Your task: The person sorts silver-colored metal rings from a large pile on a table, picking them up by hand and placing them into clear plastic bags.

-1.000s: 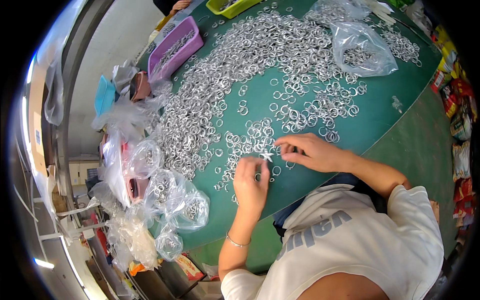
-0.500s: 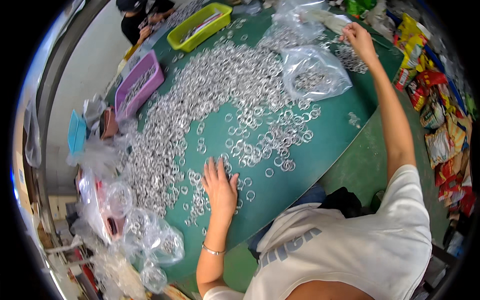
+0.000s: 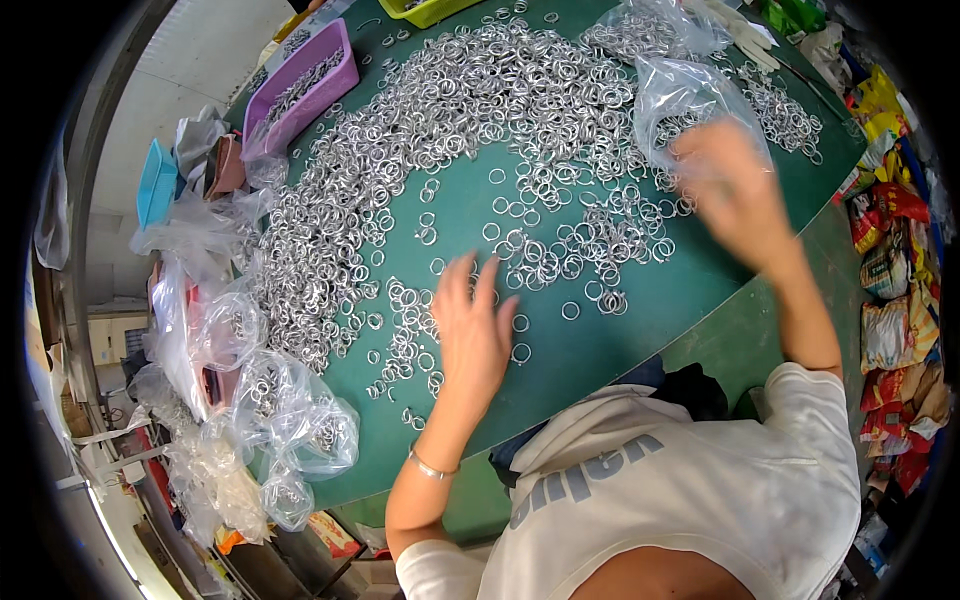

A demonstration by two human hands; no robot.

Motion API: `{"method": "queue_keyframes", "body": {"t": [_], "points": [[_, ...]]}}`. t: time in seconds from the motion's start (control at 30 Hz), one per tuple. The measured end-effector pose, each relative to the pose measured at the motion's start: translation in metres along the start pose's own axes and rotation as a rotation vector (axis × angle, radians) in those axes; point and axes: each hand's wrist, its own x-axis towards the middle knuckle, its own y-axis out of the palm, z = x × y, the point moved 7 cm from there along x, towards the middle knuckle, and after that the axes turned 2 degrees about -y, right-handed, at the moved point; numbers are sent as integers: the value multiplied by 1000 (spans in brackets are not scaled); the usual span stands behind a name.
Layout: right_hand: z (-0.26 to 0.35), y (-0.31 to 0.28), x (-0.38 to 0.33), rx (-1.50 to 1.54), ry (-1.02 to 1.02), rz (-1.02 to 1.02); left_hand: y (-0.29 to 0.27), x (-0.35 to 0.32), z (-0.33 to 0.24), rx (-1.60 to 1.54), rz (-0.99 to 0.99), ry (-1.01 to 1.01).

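A big curved heap of silver metal rings [image 3: 440, 110] spreads over the green table [image 3: 560, 370]. My left hand [image 3: 470, 325], with a bangle at its wrist, hovers or rests at the near edge of the loose rings, fingers stretched and spread, nothing visibly held. Between my hands lies a thinner scatter of rings [image 3: 600, 240]. My right hand [image 3: 735, 195] is smeared by motion in front of a clear plastic bag [image 3: 690, 90] with rings in it. Whether that hand holds anything cannot be made out.
A purple basket [image 3: 348, 75] of metal pieces stands at the far left, near a yellow-green basket [image 3: 432, 12]. Clear bags [image 3: 330, 420] lie along the left edge beside a blue container [image 3: 157, 185]. A pale glove [image 3: 748, 38] lies far right; colourful packets [image 3: 885, 335] are piled beyond the table.
My right hand has come back from the far right corner toward the scattered rings. My left hand has shifted slightly, its fingers still spread. The view has moved, cutting off the other person.
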Motion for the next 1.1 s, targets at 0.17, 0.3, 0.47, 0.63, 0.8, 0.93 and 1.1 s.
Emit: {"method": "queue_keyframes", "body": {"t": [0.17,0.3,0.47,0.63,0.8,0.93,1.1], "points": [[56,90,-40,-93,-4,279,37,20,-27,26,111,279],[65,103,-52,11,-18,231,29,4,-9,-150,129,224],[89,121,-52,252,-117,321,4,-8,24,-209,-87,80],[40,107,-27,516,239,128,-22,3,65,-680,-107,-300],[-24,86,-29,802,658,-26,-6,24,84,-1271,-114,-447],[-43,84,-19,780,630,-49,0,44,78,-1234,-45,-439],[31,64,-9,-258,88,68,-1,42,63,-1010,28,-96]]}}
